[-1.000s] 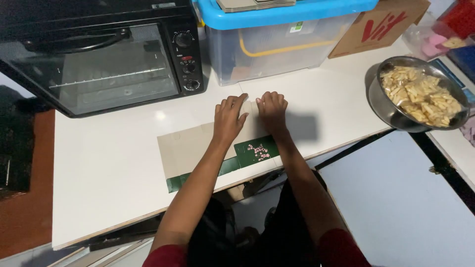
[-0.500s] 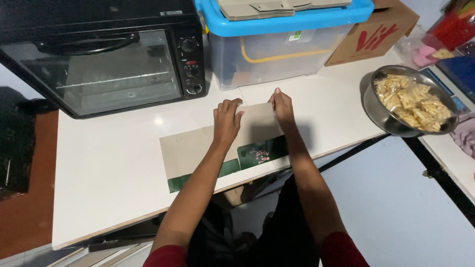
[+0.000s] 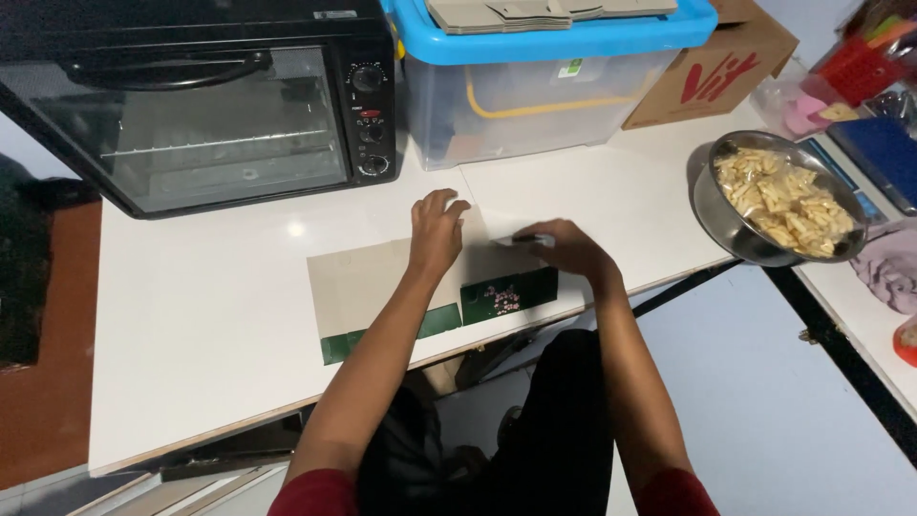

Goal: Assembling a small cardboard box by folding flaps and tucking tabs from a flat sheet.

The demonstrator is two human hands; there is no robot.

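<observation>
The white rectangular bench (image 3: 210, 344) carries all items. At its rear left stands a black countertop oven with a glass door (image 3: 205, 105); a column of round control knobs runs down the right side of its front. Just right of the oven sits a clear plastic storage tub with a blue lid (image 3: 544, 86), bearing a small green-and-white label near its top front edge. Flat grey cardboard blanks (image 3: 535, 11) lie stacked on the lid. A brown cardboard box with red markings (image 3: 716, 72) leans against the tub's right side.

At the right edge of the bench rests a round steel bowl filled with pale yellow snack pieces (image 3: 778, 196).

Near the front edge of the bench, centred before the person, lies a flat unfolded carton blank, grey-brown on the inside with a dark green printed band and a small floral patch along its near edge (image 3: 368, 287).

The left hand (image 3: 437, 229) rests open, fingers spread, palm down on the middle of the blank. The right hand (image 3: 564, 247) lies on the right end of the blank with fingers curled over a raised flap; whether it grips the flap cannot be determined.
</observation>
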